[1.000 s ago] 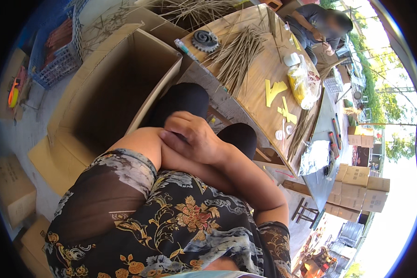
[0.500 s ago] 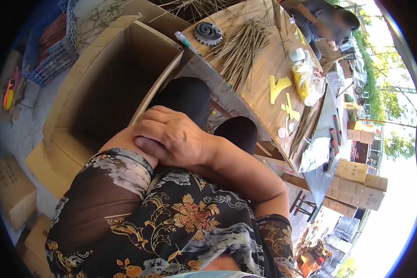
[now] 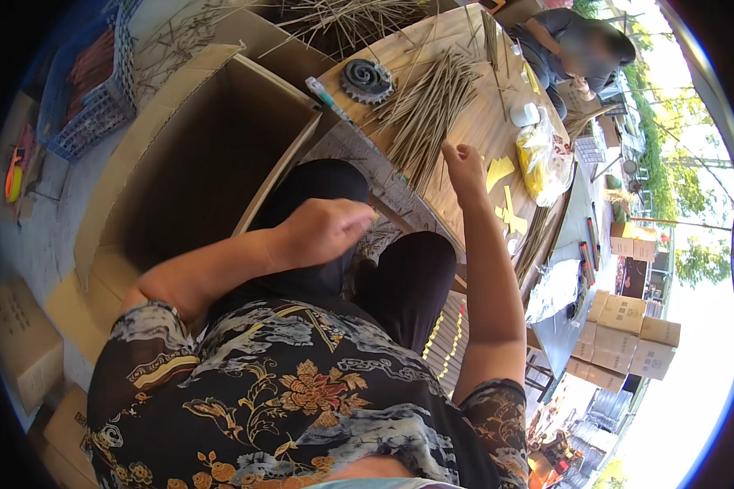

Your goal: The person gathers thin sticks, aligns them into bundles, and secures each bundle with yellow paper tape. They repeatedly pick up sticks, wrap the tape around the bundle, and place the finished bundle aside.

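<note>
My left hand hangs above my lap, its fingers loosely bent and pointing right, slightly blurred; I see nothing in it. My right hand is raised over the near edge of the wooden table, its fingers half curled and a little apart, with no held thing visible. Just left of it lies a loose pile of thin brown sticks. Close on its right are yellow cut strips. A dark coil-shaped round piece with a toothed rim lies at the table's left corner.
An open cardboard box stands at my left, beside a blue plastic crate. On the table are a clear bag with yellow contents and a white cup. A co-worker sits across it. Stacked cartons stand farther right.
My hands have come apart: the right one lifted off my left arm and moved up and right over the table. My left forearm came forward over my lap.
</note>
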The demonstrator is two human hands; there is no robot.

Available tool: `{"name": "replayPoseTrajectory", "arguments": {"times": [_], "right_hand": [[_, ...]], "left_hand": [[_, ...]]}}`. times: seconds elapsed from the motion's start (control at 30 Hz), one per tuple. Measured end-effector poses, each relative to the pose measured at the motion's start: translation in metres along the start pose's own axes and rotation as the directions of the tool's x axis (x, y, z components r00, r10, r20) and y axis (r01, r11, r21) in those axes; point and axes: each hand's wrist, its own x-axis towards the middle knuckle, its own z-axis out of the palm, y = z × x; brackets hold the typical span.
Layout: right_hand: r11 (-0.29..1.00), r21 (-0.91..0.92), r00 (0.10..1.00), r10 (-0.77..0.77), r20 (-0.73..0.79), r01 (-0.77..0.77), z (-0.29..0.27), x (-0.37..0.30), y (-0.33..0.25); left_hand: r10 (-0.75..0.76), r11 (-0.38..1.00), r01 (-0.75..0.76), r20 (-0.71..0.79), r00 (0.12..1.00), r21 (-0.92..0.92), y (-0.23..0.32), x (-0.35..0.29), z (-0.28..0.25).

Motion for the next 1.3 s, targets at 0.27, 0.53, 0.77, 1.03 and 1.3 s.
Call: {"name": "replayPoseTrajectory", "arguments": {"times": [0.27, 0.53, 0.77, 1.03, 1.3], "right_hand": [[0.913, -0.394, 0.963, 0.193, 0.189, -0.105, 0.03, 0.077, -0.065], [0.964, -0.082, 0.94, 0.264, 0.216, -0.252, 0.053, 0.124, -0.036], [0.824, 0.401, 0.916, 0.361, 0.175, -0.401, 0.067, 0.135, -0.02], [0.423, 0.782, 0.859, 0.436, 0.267, -0.458, 0.04, 0.11, -0.027], [0.142, 0.885, 0.88, 0.254, 0.401, -0.444, 0.008, 0.078, -0.021]], "left_hand": [[-0.01, 0.993, 0.022, -0.099, 0.995, 0.119, -0.038, -0.019, 0.016], [0.038, 0.993, -0.022, -0.133, 0.99, 0.12, -0.04, -0.014, 0.013], [0.048, 0.991, -0.032, -0.12, 0.992, 0.131, -0.042, -0.012, 0.012], [0.01, 0.995, -0.001, -0.095, 0.995, 0.095, -0.039, -0.013, 0.01], [0.003, 1.0, 0.0, -0.09, 0.996, 0.03, -0.037, -0.014, 0.011]]}}
